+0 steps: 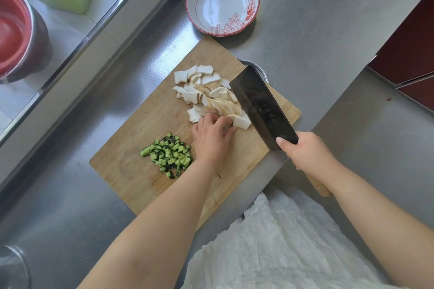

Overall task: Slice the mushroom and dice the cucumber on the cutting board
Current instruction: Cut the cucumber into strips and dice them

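**Mushroom sliced, cucumber diced on board**

Left hand (211,138) curls its fingers on the mushroom slices (211,91) mid-board (131,129). Right hand (305,155) clenches the cleaver (260,105), blade beside the pile. Cucumber dice (169,155) lie near the board's left edge. Bowl (223,2) on steel surface (317,30). No legible writing.

Both bare arms reach up from 6 o'clock. The left hand (212,137) lies palm down, its fingers bent, pointing to 1 o'clock and pressing on the mushroom slices (206,91). The right hand (305,151) grips the cleaver (261,107), thumb on the blade, toward 11 o'clock.
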The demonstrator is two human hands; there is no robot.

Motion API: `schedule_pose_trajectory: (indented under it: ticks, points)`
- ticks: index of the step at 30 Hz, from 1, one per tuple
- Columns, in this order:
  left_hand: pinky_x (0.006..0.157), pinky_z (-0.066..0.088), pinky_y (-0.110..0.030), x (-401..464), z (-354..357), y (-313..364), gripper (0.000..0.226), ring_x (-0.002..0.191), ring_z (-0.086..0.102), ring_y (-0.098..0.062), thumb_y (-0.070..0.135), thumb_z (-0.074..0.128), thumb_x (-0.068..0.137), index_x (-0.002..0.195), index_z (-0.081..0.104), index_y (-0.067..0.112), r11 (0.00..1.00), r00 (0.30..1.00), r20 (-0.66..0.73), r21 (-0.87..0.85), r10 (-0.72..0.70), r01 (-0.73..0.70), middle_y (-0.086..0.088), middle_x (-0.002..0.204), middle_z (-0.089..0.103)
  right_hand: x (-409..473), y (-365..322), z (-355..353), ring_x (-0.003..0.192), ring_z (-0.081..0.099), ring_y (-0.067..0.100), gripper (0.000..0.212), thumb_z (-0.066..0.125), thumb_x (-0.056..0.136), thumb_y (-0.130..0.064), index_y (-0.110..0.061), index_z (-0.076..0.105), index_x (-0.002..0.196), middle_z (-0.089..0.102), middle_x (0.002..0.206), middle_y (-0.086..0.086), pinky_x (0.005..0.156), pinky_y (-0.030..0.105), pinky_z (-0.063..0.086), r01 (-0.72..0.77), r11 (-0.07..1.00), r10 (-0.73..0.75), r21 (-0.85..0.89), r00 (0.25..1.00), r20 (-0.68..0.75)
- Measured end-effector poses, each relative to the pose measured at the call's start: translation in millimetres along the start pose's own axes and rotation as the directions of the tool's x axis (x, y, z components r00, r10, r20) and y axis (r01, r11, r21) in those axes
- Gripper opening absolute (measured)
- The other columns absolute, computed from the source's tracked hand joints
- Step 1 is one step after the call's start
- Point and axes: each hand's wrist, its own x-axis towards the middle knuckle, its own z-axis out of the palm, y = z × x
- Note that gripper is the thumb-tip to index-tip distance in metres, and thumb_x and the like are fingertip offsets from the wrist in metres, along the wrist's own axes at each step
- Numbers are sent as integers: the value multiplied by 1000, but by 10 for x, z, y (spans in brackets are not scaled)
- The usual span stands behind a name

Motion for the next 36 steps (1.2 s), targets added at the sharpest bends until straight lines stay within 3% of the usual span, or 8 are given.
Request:
schedule_pose_trajectory:
  ticks: [9,15,18,24,28,33,36]
  points:
    - [90,30,-39,1,41,9,16,92,50,-21,36,61,90,97,69,23,995,993,-94,74,66,-59,3,92,53,11,-27,-59,56,55,16,35,53,95,-36,-24,47,63,53,57,-2,52,25,39,-6,1000,6,-13,1000,-18]
    - [94,33,-40,-72,-3,-94,19,92,53,-22,30,53,95,97,67,17,988,981,-133,82,139,-129,1,99,59,27,-40,-97,54,55,18,37,53,95,-36,-24,45,61,52,56,0,51,25,39,-16,1000,16,-13,1000,-24]
    - [90,35,-37,-126,-37,-180,24,94,54,-23,33,50,94,97,68,18,991,982,-143,78,121,-110,2,100,63,37,-48,-98,54,54,18,38,53,95,-35,-25,43,60,51,55,-1,51,25,38,-20,1000,20,-14,1000,-23]
    - [78,41,-35,-257,-61,-197,5,89,52,-21,22,64,87,90,67,18,999,996,-70,5,-53,54,5,93,60,44,-41,-76,56,52,13,35,53,96,-36,-26,44,63,52,58,-3,50,23,37,-12,1000,12,-5,1000,6]
    - [78,42,-31,-283,-35,-95,14,91,50,-16,25,54,93,101,63,19,995,995,-15,31,94,-94,5,98,59,50,-42,-44,57,55,16,34,53,95,-37,-23,48,65,54,59,0,53,25,41,-9,1000,9,-4,1000,21]
    - [70,43,-34,-224,26,-113,13,82,50,-22,27,61,89,84,60,15,936,952,26,173,306,-306,1,88,56,24,-61,4,60,58,19,33,53,95,-37,-21,50,66,56,60,2,54,27,44,3,1000,-3,-8,999,38]
    - [70,44,-35,-234,-18,-206,13,81,52,-23,23,59,93,85,60,13,910,930,24,196,367,-364,-2,88,56,2,-75,23,59,58,21,33,53,95,-38,-20,52,67,55,59,2,55,31,46,17,999,-16,-32,999,40]
